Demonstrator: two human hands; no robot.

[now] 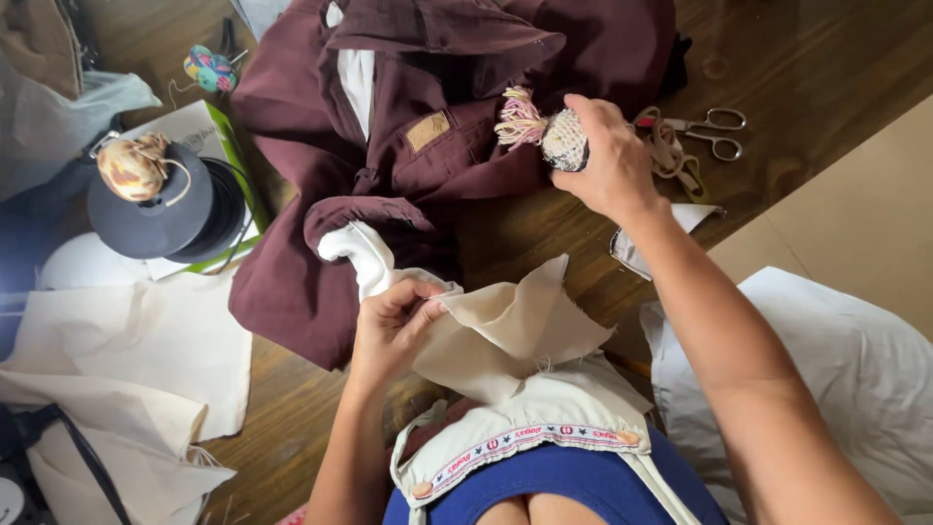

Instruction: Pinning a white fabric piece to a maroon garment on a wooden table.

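My left hand (389, 326) pinches a piece of cream fabric (505, 326) that lies over my lap and the table edge. My right hand (607, 156) reaches across the table and grips a small knitted pincushion (562, 139) with a pink and yellow tassel (520, 117). The pincushion rests against a maroon garment (408, 126) spread on the wooden table (797, 68). A cream bag with a patterned ribbon trim (530, 437) sits on my lap.
Scissors (714, 131) and a tape measure (671, 151) lie right of my right hand. At left stand a dark round stand topped with a wrapped ball (146, 190), a colourful pincushion (211, 68), and loose cream cloth pieces (126, 360). White cloth (846, 379) lies at right.
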